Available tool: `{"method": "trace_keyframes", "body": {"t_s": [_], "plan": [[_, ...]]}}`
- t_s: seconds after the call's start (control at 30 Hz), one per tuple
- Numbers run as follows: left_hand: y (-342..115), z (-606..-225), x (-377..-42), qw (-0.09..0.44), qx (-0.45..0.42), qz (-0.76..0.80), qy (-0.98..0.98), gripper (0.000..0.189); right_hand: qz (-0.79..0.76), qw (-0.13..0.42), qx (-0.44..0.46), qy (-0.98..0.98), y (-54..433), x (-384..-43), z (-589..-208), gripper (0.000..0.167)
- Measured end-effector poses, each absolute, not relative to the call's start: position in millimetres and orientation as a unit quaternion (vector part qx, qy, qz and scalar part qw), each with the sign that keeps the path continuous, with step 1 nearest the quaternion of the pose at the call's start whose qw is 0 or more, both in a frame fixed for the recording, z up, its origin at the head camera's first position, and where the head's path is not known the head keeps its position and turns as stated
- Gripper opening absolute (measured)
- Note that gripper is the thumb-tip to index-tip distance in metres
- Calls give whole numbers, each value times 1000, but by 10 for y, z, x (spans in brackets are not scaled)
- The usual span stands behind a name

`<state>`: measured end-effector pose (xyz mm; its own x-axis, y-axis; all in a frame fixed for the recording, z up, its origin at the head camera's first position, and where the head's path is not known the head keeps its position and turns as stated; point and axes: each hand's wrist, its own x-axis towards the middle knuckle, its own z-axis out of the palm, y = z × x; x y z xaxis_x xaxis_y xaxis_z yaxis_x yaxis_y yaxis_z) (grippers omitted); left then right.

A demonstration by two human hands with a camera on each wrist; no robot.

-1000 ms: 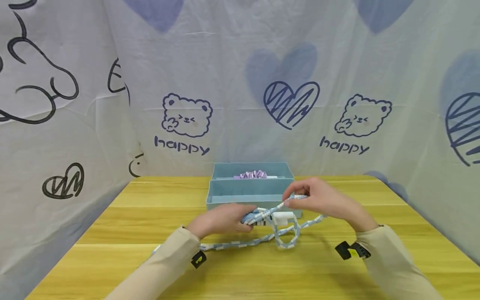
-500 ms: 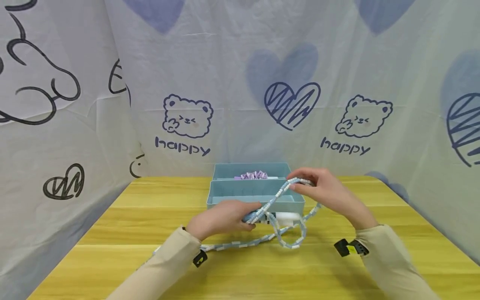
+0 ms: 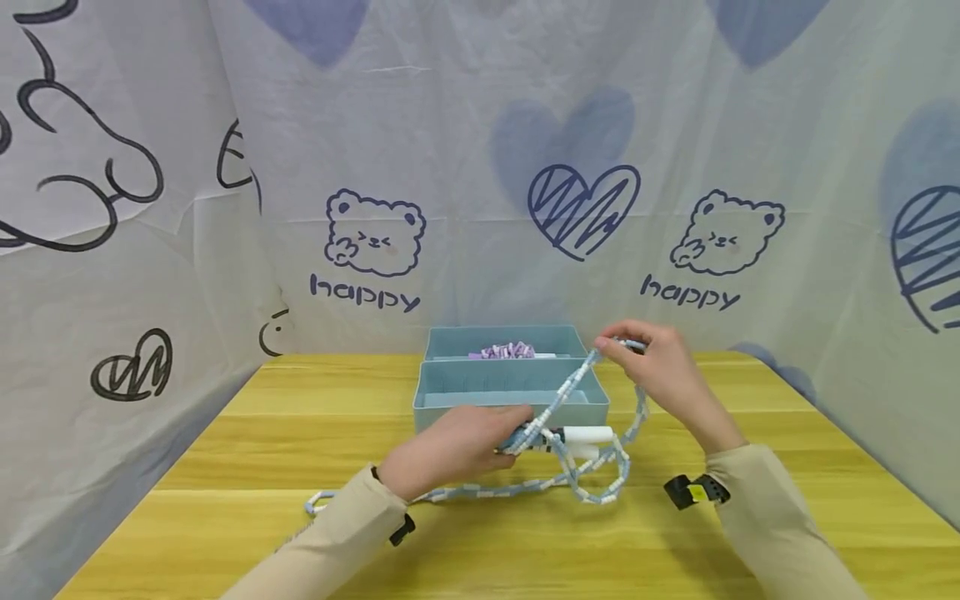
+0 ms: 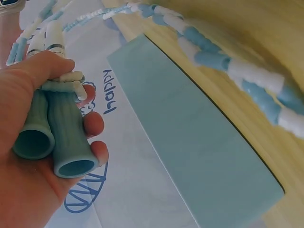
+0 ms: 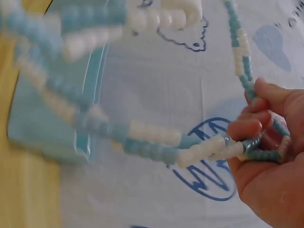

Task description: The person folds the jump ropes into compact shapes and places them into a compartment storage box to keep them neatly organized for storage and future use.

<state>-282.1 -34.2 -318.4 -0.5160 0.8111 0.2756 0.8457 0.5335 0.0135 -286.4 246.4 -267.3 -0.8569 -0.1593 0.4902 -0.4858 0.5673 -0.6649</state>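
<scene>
A beaded jump rope in light blue and white spans both hands. My left hand (image 3: 456,450) grips its two handles (image 4: 71,128) together, blue with flared hollow ends in the left wrist view. The white ends (image 3: 588,434) of the handles stick out to the right in the head view. Beaded strands (image 4: 61,86) cross the handles at the thumb. With fingers and thumb, my right hand (image 3: 660,367) pinches the rope (image 3: 564,392), raised higher and to the right. A loose loop (image 3: 600,498) hangs below the handles. More rope (image 3: 480,492) trails left, partly hidden behind my left forearm.
Behind the hands stands a light blue bin (image 3: 510,414), with a second blue bin (image 3: 450,340) at its back. That one holds a purple scrunchie (image 3: 510,351) and something white. The wooden table (image 3: 300,417) meets a printed curtain (image 3: 480,283) at its back and sides.
My right hand has risen and moved right, drawing the rope strands up and out. My left hand has shifted slightly right with the handles, and the hanging loop has swung right.
</scene>
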Motion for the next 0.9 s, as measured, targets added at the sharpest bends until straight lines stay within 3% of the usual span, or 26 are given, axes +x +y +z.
{"method": "trace_keyframes", "body": {"t_s": [0.27,0.43,0.5,0.7,0.9], "plan": [[-336,-3223,-2789,124,-477,-95,-865,39,646,59,179,-739,2500,-2915,-2704,36],[-344,-3217,-2766,111,-473,-126,-865,96,705,29,159,-690,2504,-2929,-2695,36],[-348,-3217,-2768,123,-487,-120,-857,105,704,31,157,-692,2506,-2931,-2692,35],[-372,-3243,-2801,186,-524,-54,-829,91,680,44,157,-714,2512,-2918,-2686,36],[-400,-3223,-2847,157,-493,-84,-852,76,663,70,166,-727,2523,-2877,-2634,39]]}}
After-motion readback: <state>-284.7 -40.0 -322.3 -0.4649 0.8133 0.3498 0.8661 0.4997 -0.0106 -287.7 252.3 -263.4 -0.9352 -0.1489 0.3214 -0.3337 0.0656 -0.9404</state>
